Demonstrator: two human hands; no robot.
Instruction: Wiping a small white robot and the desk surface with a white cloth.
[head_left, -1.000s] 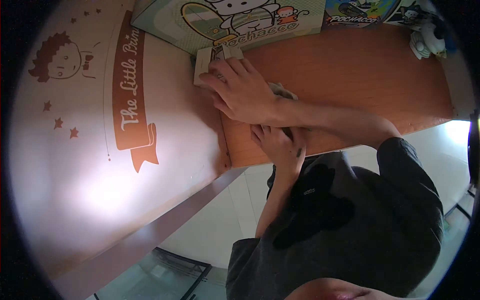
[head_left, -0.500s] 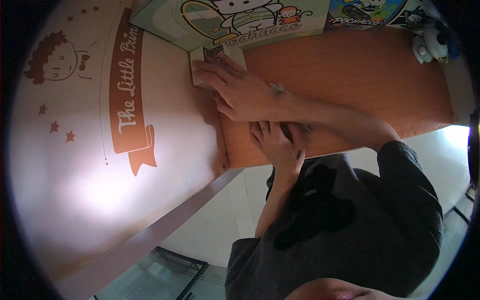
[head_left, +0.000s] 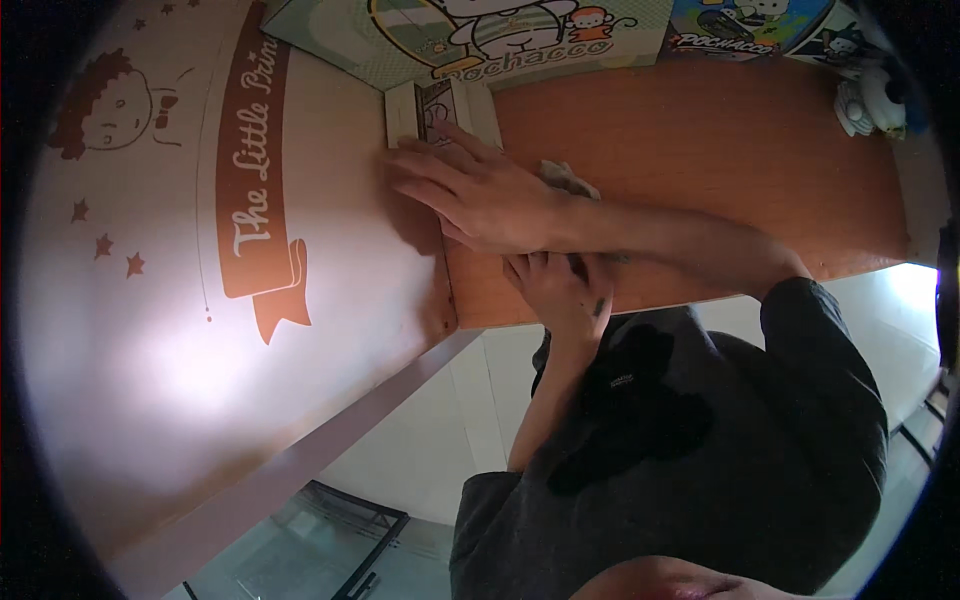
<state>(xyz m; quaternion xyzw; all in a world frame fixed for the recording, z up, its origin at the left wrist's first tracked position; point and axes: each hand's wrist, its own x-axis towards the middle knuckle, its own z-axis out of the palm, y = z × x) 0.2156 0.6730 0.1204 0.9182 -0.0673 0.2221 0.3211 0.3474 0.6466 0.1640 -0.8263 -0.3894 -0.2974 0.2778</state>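
My right hand [head_left: 490, 200] reaches across the wooden desktop [head_left: 700, 150] toward its left corner. Its fingers are stretched and slightly spread, with nothing seen in them. They lie just in front of a small cream box [head_left: 401, 112] with a drawn picture panel, which stands against the left wall. Below the right wrist is my left hand [head_left: 565, 295], near the desk's front edge. Its fingers are bent, and the right forearm covers part of them, so what they hold cannot be made out. A crumpled whitish cloth or tissue [head_left: 570, 180] shows behind the right wrist.
A large green cartoon box [head_left: 340, 45] stands along the back, beside a blue cartoon box [head_left: 735, 30]. A white figurine [head_left: 872, 100] sits at the far right. The white side panel [head_left: 150, 330] with brown decals borders the desk on the left.
My right hand has drawn back from the cream box toward me, uncovering more of its picture panel. More of the crumpled cloth shows. The left hand has barely moved.
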